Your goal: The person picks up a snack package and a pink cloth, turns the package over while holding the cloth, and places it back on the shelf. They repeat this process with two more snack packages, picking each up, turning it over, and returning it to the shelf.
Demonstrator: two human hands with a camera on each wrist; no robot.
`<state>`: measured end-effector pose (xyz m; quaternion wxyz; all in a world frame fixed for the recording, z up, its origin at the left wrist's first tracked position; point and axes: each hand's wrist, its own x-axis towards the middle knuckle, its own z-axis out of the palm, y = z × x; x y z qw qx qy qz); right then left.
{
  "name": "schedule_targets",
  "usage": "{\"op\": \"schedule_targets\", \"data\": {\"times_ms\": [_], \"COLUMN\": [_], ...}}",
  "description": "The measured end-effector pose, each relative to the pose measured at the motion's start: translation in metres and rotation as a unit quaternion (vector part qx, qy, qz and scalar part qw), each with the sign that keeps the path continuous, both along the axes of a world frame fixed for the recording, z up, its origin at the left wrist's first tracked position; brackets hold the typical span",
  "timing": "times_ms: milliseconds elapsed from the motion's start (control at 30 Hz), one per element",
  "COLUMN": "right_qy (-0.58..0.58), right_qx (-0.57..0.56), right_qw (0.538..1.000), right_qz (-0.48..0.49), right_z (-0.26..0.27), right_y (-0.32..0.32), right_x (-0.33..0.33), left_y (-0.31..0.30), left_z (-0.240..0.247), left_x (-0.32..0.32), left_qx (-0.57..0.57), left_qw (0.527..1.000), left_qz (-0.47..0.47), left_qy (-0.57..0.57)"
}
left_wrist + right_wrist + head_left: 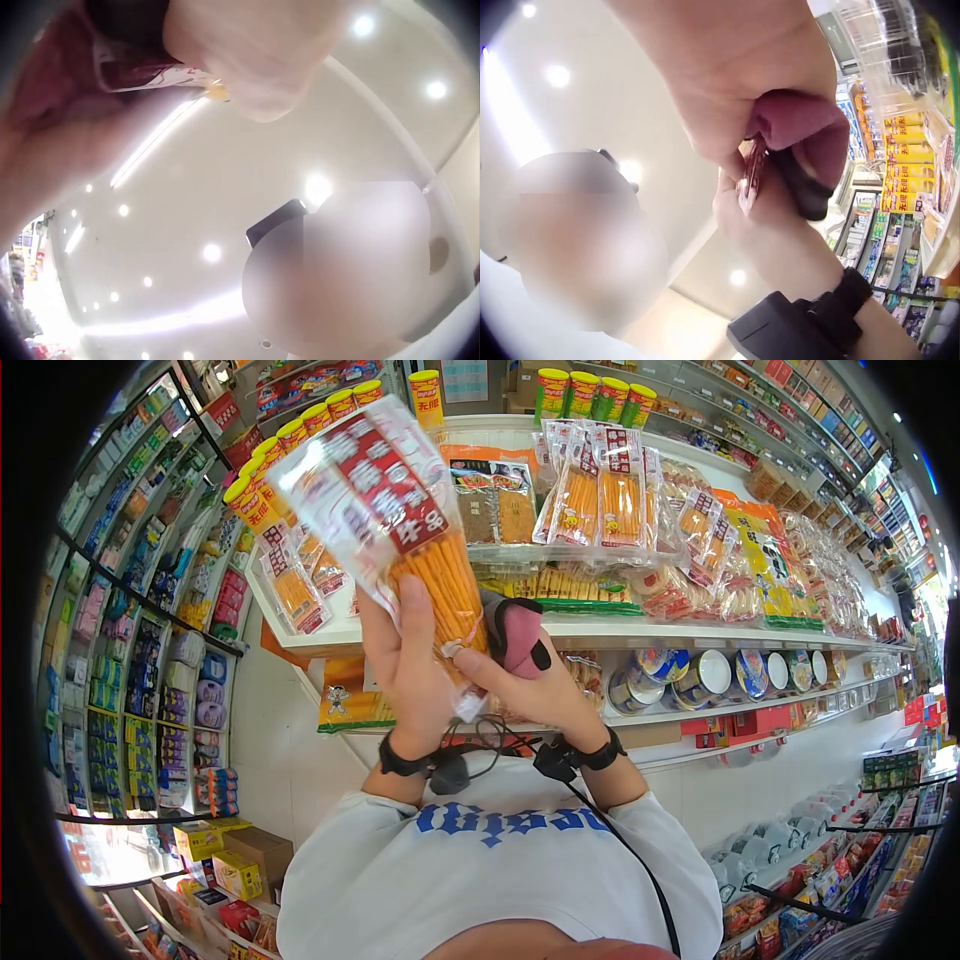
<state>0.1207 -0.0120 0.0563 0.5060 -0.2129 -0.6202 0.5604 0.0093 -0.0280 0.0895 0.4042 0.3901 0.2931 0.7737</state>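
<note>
Sleeves of a white sweatshirt (480, 880) with blue print rise from the bottom of the head view. A black strap (400, 765) circles each wrist.

Above them the two hands meet in front of the chest. The left hand (405, 680) grips the lower part of a packet (400, 510) of orange sticks. Its fingers curl round the back and its thumb lies straight up the front. The right hand (545, 685) comes in from the other side. Its fingers are curled round a pink-and-black object (515, 635), and its thumb reaches across to the packet's clear bottom end.

The right wrist view shows the same clasp from below. There the right hand (742, 75) closes round the pink-and-black object (802, 127), with the left hand (765, 217) just behind it and a thin edge of the packet (751, 169) between them. The left wrist view is too blurred to show how the fingers lie.

The packet stands tilted, with its red-and-white label leaning up and to the left. It is held in the air, clear of the shelf.

Just beyond it runs a white shelf (700, 632) piled with similar snack bags (600, 490). Yellow-lidded tubs (590, 390) line the shelf's back edge, and round tins (700, 675) sit on the tier below. Farther off to the left, an aisle rack (130, 610) holds small goods. Cardboard boxes (255, 850) stand on the floor beneath it.
</note>
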Motion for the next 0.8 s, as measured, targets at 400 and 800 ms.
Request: {"op": "schedule_targets", "data": {"times_ms": [400,800], "right_qy": [-0.135,-0.299], "right_qx": [0.216,0.229], "right_qw": [0.931,0.897], "right_qz": [-0.262,-0.23], "right_z": [-0.015,-0.009], "right_y": [0.015,0.004], "right_x": [0.02,0.017], "left_y": [0.015,0.044], "left_z": [-0.016,-0.021], "left_x": [0.016,-0.013], "left_qx": [0.075,-0.027], "left_qw": [0.984,0.965], "left_qz": [-0.11,-0.198], "left_qy": [0.121,-0.169]}}
